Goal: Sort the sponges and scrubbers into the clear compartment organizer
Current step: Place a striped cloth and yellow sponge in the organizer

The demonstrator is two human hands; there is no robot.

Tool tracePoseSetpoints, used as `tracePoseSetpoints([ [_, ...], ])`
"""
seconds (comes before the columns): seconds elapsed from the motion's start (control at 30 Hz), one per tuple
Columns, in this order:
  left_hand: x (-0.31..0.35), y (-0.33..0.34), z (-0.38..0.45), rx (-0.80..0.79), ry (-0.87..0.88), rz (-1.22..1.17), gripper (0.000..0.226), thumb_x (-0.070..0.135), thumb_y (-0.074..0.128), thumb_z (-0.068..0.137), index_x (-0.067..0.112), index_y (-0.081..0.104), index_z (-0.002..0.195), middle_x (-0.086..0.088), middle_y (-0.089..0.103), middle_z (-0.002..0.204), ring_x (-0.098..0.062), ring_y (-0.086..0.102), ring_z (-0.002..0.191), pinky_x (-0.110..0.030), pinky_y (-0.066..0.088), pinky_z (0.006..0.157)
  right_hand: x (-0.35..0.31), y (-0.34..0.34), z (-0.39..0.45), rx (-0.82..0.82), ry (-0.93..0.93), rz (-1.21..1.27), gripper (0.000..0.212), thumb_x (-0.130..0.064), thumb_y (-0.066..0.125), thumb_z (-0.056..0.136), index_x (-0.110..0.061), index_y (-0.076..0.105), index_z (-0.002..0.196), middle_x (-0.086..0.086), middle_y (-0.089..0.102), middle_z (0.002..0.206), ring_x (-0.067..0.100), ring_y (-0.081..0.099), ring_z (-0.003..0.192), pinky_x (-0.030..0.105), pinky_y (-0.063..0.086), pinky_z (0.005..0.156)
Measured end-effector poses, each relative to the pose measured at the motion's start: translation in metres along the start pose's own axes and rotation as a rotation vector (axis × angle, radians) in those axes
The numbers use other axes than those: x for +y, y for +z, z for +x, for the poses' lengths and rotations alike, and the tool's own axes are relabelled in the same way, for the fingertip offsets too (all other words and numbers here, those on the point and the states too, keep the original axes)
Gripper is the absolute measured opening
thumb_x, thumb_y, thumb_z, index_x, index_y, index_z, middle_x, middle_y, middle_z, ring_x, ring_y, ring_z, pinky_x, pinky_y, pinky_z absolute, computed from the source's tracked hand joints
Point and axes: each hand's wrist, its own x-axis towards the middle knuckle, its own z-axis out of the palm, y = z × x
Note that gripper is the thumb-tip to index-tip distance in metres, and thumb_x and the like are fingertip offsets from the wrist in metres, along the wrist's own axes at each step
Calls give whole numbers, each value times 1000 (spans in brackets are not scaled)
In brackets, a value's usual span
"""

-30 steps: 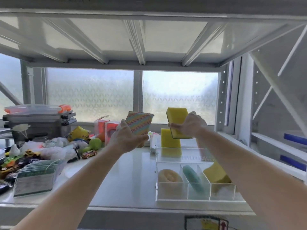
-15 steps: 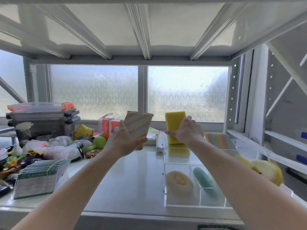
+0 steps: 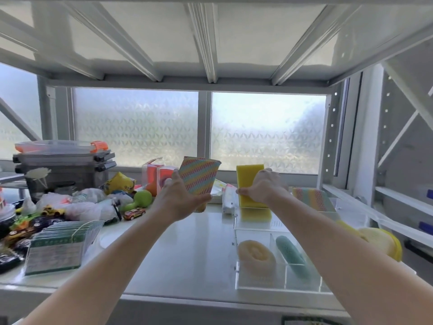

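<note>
My left hand [image 3: 180, 201] holds a rainbow-striped scrubber [image 3: 199, 179] upright above the shelf, left of the organizer. My right hand [image 3: 264, 187] grips a yellow sponge [image 3: 247, 179] upright over the far left compartment of the clear organizer [image 3: 257, 286], right above another yellow sponge [image 3: 256, 213] that stands there. A second rainbow scrubber [image 3: 310, 199] lies in the far right compartment. The near compartments hold a beige round scrubber [image 3: 256, 254] and a teal scrubber [image 3: 291, 256]. My right arm hides the near right compartment.
A pale yellow round sponge [image 3: 382, 241] lies right of the organizer. Left on the shelf [image 3: 187, 249] sit toy cars, plastic bags, a green toy [image 3: 141, 199], a card stack [image 3: 59, 247] and grey bins [image 3: 63, 170]. An upper shelf hangs close overhead.
My right hand has lowered the yellow sponge toward the one standing in the far compartment. The left hand keeps the striped scrubber about where it was. The view shifted left.
</note>
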Motion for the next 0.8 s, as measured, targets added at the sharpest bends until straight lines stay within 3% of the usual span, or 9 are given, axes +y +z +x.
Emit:
tracePoseSetpoints([
  [0.17, -5, -5, -1, 10, -11, 25, 97, 56, 71, 67, 8, 26, 138, -14, 50, 122, -29, 53, 110, -38, 47, 88, -1, 5, 1, -3, 71, 44, 102, -66, 67, 68, 3, 34, 134, 17, 51, 131, 30, 52, 121, 37, 48, 90],
  [0.3, -6, -2, -2, -4, -19, 33, 96, 57, 70, 67, 8, 27, 137, -14, 51, 123, -30, 52, 113, -36, 45, 89, 1, 8, 4, -87, 96, 7, 108, -79, 52, 69, 5, 36, 136, 17, 51, 133, 30, 53, 120, 36, 45, 79],
  [0.53, -4, 1, -2, -25, -22, 31, 99, 60, 69, 65, 10, 27, 140, -10, 51, 124, -26, 51, 113, -36, 46, 92, -1, 11, 2, -133, 109, -23, 114, -85, 39, 69, 5, 36, 139, 22, 42, 143, 34, 53, 120, 38, 47, 83],
  [0.67, -2, -1, -3, -24, -17, 41, 95, 59, 69, 67, 9, 29, 137, -11, 51, 122, -25, 52, 111, -32, 43, 84, -1, 9, -1, -147, 116, -39, 115, -86, 34, 71, 5, 31, 142, 21, 36, 149, 33, 51, 123, 38, 45, 77],
  [0.8, 2, 0, -3, -34, -11, 38, 97, 60, 69, 66, 10, 28, 138, -10, 52, 121, -25, 52, 110, -34, 45, 88, 1, 0, -3, -122, 144, 1, 111, -83, 27, 76, 3, 24, 146, 19, 34, 150, 35, 47, 128, 40, 45, 91],
])
